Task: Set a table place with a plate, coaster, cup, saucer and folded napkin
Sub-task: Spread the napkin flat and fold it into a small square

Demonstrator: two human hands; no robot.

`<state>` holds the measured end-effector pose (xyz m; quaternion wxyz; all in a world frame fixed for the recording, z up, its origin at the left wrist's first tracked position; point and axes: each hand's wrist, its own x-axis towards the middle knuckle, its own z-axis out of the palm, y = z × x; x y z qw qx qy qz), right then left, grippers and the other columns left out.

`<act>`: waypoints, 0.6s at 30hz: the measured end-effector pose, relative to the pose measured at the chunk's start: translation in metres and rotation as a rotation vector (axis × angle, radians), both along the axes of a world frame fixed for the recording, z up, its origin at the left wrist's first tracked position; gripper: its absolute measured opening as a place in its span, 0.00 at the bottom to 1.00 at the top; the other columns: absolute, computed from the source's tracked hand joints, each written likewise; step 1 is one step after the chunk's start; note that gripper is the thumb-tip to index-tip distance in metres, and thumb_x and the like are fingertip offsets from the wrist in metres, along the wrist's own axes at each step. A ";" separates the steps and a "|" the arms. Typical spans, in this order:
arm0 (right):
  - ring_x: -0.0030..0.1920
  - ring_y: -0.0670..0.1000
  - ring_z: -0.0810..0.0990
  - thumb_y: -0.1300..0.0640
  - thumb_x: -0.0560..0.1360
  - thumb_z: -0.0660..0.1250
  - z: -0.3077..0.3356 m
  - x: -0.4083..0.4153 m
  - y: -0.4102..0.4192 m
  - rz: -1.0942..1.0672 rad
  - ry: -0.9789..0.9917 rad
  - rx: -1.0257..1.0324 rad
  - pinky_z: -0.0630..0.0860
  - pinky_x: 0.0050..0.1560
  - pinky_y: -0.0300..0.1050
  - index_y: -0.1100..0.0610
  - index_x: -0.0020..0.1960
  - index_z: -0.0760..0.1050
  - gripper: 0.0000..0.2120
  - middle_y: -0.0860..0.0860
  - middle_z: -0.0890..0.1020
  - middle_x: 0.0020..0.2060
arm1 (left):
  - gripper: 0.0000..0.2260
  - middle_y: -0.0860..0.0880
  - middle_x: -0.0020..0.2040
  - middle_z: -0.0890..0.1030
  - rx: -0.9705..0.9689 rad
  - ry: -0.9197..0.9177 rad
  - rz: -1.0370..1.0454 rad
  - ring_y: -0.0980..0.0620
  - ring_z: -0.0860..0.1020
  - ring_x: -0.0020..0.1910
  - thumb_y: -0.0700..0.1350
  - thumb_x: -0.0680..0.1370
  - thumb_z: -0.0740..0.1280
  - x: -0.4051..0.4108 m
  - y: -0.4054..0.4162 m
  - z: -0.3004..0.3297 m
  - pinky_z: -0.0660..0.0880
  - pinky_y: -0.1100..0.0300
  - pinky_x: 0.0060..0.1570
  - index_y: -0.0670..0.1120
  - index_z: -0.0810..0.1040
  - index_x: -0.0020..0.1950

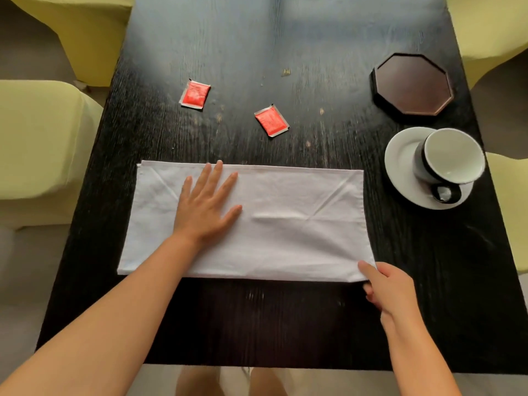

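A white cloth napkin (300, 224), folded into a wide rectangle, lies flat in the middle of the dark wooden table (257, 324). My left hand (207, 205) presses flat on its left half with fingers spread. My right hand (385, 287) pinches the napkin's near right corner. At the right edge a white cup with a dark outside (451, 157) lies tilted on a white saucer (400, 167). Behind it sits a dark octagonal coaster (413, 84). No plate is in view.
Two red sachets (195, 94) (271, 120) lie on the table beyond the napkin. Yellow-green chairs (37, 144) stand around the table on the left and right. Bare table lies between the napkin and the near edge.
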<state>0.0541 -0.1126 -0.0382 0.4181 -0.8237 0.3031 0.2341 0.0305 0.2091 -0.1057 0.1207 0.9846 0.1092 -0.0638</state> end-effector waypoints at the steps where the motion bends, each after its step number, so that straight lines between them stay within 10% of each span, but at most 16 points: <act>1: 0.25 0.50 0.66 0.59 0.73 0.68 -0.001 0.000 -0.002 -0.003 0.002 0.002 0.65 0.29 0.43 0.58 0.30 0.66 0.16 0.53 0.67 0.23 | 0.31 0.49 0.78 0.49 -0.012 -0.011 0.025 0.51 0.47 0.77 0.64 0.73 0.46 -0.009 0.016 -0.001 0.45 0.48 0.73 0.56 0.53 0.76; 7: 0.26 0.50 0.68 0.58 0.73 0.69 0.002 0.000 0.007 -0.051 -0.041 -0.003 0.67 0.34 0.42 0.56 0.30 0.70 0.14 0.54 0.71 0.24 | 0.31 0.43 0.78 0.52 -0.001 -0.021 0.160 0.48 0.50 0.77 0.60 0.75 0.47 -0.063 0.095 -0.003 0.49 0.48 0.73 0.49 0.54 0.76; 12: 0.37 0.44 0.77 0.60 0.73 0.67 0.028 -0.007 0.034 -0.147 -0.350 0.022 0.71 0.40 0.38 0.54 0.50 0.79 0.07 0.47 0.79 0.35 | 0.31 0.43 0.78 0.53 0.014 -0.019 0.149 0.47 0.50 0.77 0.59 0.75 0.48 -0.062 0.093 -0.005 0.50 0.48 0.73 0.49 0.54 0.76; 18: 0.42 0.36 0.81 0.57 0.72 0.68 0.075 -0.008 0.124 0.005 -0.636 0.178 0.76 0.39 0.28 0.41 0.43 0.80 0.09 0.37 0.84 0.39 | 0.31 0.44 0.78 0.47 -0.036 0.027 0.135 0.49 0.45 0.77 0.59 0.76 0.48 -0.062 0.093 -0.003 0.45 0.50 0.74 0.49 0.50 0.77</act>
